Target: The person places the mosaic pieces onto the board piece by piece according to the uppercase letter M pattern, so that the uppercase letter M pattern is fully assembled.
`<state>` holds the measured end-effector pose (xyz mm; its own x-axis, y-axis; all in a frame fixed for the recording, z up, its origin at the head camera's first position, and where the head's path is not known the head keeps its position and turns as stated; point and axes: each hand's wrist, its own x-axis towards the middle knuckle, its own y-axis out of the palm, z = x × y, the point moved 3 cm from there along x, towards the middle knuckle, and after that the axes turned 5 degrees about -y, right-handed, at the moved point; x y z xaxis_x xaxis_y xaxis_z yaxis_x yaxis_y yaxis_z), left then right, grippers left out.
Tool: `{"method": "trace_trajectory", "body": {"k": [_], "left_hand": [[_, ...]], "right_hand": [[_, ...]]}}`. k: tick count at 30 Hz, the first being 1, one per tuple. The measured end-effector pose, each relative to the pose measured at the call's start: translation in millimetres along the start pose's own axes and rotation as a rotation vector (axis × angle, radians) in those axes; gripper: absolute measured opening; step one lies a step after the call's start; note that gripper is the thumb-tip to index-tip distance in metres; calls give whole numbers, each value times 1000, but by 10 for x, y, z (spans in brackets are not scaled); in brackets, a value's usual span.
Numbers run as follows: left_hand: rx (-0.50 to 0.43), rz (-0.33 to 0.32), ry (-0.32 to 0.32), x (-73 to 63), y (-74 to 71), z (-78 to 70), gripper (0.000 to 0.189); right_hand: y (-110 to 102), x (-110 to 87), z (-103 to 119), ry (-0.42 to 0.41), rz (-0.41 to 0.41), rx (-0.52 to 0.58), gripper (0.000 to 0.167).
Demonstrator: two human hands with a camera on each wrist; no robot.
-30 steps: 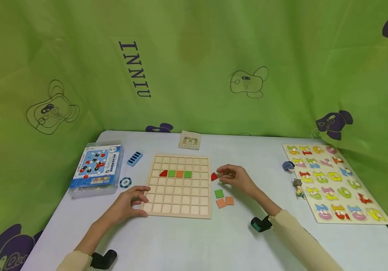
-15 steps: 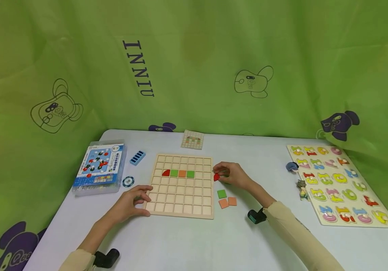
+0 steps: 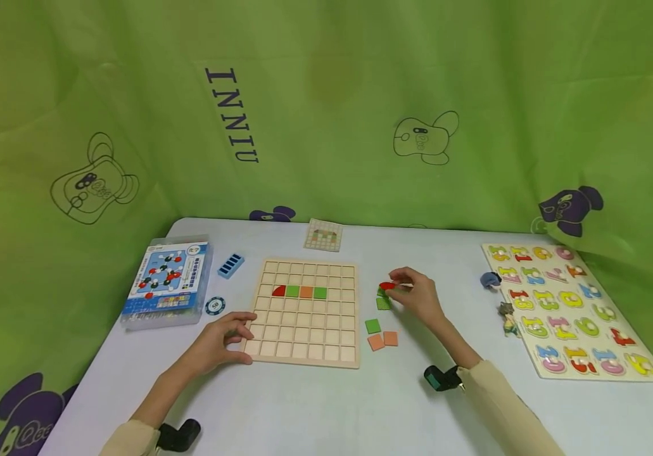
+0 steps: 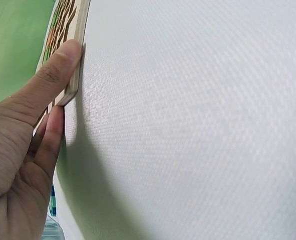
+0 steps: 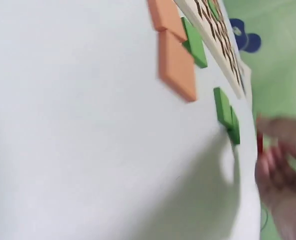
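Note:
In the head view my right hand (image 3: 419,297) pinches a red quarter-circle tile (image 3: 386,286) between thumb and fingertips, above two green tiles (image 3: 383,304). The right wrist view shows this hand blurred, with a sliver of red between the fingers. My left hand (image 3: 218,342) holds the near-left corner of a wooden grid board (image 3: 306,354), thumb on the front edge and fingers along the left side. A row of red, green, orange and green tiles (image 3: 306,292) sits in the board's cells. Beside the board lie another green tile (image 3: 373,326) and two orange tiles (image 3: 383,340).
Behind the board lies a small pattern card (image 3: 323,235). To the left are a boxed molecule kit (image 3: 166,282), a blue block (image 3: 230,265) and a poker chip (image 3: 215,306). A number puzzle board (image 3: 571,310) and two small figurines (image 3: 508,318) are on the right.
My right hand first picked up the red quarter-circle tile at the board's right edge, then carried it rightward, uncovering the green tiles. My left hand stays at the board's corner.

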<state>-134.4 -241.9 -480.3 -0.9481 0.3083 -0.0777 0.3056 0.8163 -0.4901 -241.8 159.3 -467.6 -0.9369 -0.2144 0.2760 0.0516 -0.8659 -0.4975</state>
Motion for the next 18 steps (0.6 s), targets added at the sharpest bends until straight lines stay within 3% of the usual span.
{"method": "trace_trajectory", "body": {"k": [4,7,10,18], "left_hand": [[5,-5,-14,0,-5,0,31],[7,-5,-19,7,-6,6,31],[1,1,-17,11,-4,12,30],[-4,-2,-12,3,-5,11,32]], "right_hand": [[-168,-183,-100,109,-176,-147,33],[-250,-279,-157,131,-210,-209,32],[-315,-311,-180,126,-141,-202,33],[-480,-179,-345,115,215,18,41]]}}
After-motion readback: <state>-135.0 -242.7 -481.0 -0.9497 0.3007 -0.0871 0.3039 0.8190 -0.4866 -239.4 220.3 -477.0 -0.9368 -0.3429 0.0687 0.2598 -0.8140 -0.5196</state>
